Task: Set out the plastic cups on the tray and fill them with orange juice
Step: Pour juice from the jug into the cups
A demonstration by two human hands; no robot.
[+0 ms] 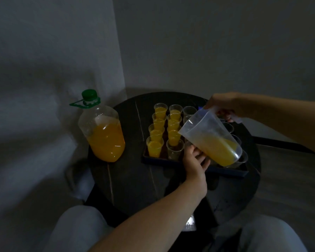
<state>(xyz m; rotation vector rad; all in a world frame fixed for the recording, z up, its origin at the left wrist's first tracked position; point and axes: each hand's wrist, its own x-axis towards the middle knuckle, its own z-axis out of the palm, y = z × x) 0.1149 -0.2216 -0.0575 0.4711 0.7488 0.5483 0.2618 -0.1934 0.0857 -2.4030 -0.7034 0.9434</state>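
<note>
Pouring now: your right hand (224, 104) is clamping the jug (207, 135) by its handle, and your left hand (195, 160) is propping its base, fingers flat. The spout is hovering by the empty cup (175, 150) at the tray (158, 159) front, so you're wanting a slow tilt, spout low.

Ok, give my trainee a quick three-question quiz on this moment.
1. True or false: the bottle is uncapped.
2. Which of the hands grips the jug by its handle? A left, B right.
3. Fill in: the front cup in the second column from the left is ___.

Key: 1 false, its green cap is on. 2 B, the right hand. 3 empty.
</note>
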